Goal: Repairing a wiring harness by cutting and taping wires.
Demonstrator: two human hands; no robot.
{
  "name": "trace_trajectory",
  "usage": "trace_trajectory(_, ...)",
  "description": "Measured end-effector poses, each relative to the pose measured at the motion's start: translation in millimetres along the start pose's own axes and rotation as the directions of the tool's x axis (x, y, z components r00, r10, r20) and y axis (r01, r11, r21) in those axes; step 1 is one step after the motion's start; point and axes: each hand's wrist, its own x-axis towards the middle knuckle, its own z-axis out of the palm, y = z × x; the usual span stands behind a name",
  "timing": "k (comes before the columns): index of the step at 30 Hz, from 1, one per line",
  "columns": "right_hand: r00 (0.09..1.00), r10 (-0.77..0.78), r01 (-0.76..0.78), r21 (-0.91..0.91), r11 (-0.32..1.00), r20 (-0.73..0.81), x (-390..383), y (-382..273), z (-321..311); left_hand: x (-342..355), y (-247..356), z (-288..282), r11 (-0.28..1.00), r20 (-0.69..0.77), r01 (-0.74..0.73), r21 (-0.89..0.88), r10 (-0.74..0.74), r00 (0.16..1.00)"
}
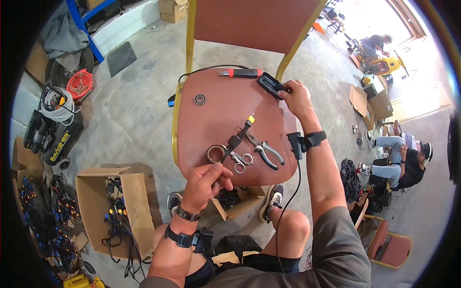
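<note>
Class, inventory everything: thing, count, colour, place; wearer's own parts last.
Chair seat: 1, brown, centre
Cutter: 1, red/black, seat's far edge
Bearing: 1, grey, seat's far left
Case: 1, black, seat's far right
Cable piece: 1, black/yellow, above seat
Ring: 1, brown, seat's near left
Scissors: 1, silver, seat's near side
Pliers: 1, silver/black, seat's right
Cables: many, mostly black, floor left
Cardboard boxes: several, brown, floor
Machine: 1, yellow, upper right
People: 2, dark tops, right
Clutter: uncountable, mixed colours, background
Left grip: 1, bare, on cable piece
Right grip: 1, bare, on case
</note>
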Motion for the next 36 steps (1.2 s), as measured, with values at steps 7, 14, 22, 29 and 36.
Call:
trace_trajectory(7,0.991,0.128,-0.108,0.315,0.943,-0.042,-28,-18,-11,-1,2,3,0.999,0.024,0.008,-0.041,-0.007,1.000)
trace_trajectory(14,0.951,0.304,-0.124,0.974,0.189,0.062,-88,-80,-25,-16,-11,29,0.995,0.063,-0.032,0.094,0.026,0.998)
trace_trajectory(22,0.943,0.328,-0.101,0.986,0.129,0.053,-159,-133,-11,-44,-52,73,0.959,0.219,-0.093,0.268,0.033,0.975)
trace_trajectory(29,0.956,0.287,-0.106,0.987,0.122,0.067,-186,-114,1,-53,-69,83,0.920,0.276,-0.144,0.364,0.041,0.960)
trace_trajectory(36,0.982,0.186,-0.052,0.995,0.081,0.037,-196,-114,-8,-50,-71,88,0.854,0.341,-0.277,0.441,0.127,0.931)
